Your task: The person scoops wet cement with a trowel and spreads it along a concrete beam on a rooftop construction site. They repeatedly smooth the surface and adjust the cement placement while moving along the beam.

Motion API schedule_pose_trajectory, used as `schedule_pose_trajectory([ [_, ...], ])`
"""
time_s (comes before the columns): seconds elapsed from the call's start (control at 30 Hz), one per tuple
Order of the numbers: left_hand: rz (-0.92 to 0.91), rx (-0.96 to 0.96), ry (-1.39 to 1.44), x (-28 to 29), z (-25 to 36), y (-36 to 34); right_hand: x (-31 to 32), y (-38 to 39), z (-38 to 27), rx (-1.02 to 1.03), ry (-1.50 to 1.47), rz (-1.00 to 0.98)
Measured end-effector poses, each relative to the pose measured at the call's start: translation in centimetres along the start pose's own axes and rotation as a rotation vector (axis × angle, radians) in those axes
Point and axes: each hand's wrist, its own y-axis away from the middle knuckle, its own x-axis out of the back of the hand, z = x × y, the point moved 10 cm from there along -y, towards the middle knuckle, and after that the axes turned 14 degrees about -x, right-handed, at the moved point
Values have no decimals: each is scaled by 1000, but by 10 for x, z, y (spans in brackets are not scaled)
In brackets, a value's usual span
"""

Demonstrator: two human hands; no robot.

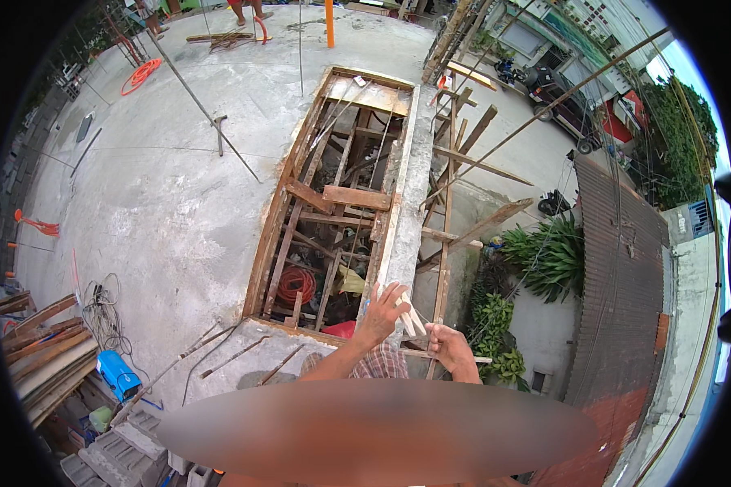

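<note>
My left hand (379, 315) is closed around the upper end of some pale, flat wooden strips (413, 320), which spread apart in a narrow V. Just to the right, my right hand (452, 349) has its thumb and fingers pinched beside the strips. Something thin seems to run from them to its fingertips, too small to make out. A bit of blue shows at the left hand's far side. Both hands are above the near end of a concrete ledge (406, 211), next to a rectangular opening framed with timber boards (270, 235).
Inside the opening are crossed timbers (357, 197) and a coil of red hose (296, 286). Timber scaffolding (443, 280) stands beyond the ledge, above a lower yard with plants (544, 258). Rods lie on the concrete slab (179, 203); a blue machine (118, 375) sits lower left, near hollow blocks (122, 454).
</note>
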Motion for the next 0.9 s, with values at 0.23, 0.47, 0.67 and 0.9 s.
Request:
schedule_pose_trajectory([
  [0.23, -172, 851, -177, 38, -87, 105, -7, -92, -63, -234, 282, 26],
  [0.47, -639, 1692, 524, 6, 49, 338, 49, -134, -144, -85, 279, 114],
  [0.67, -639, 1868, 658, -1, 78, 386, 24, -172, -215, -26, 323, 209],
  [0.9, -218, 2202, 891, 34, 68, 336, 23, -155, -255, -9, 581, 275],
])
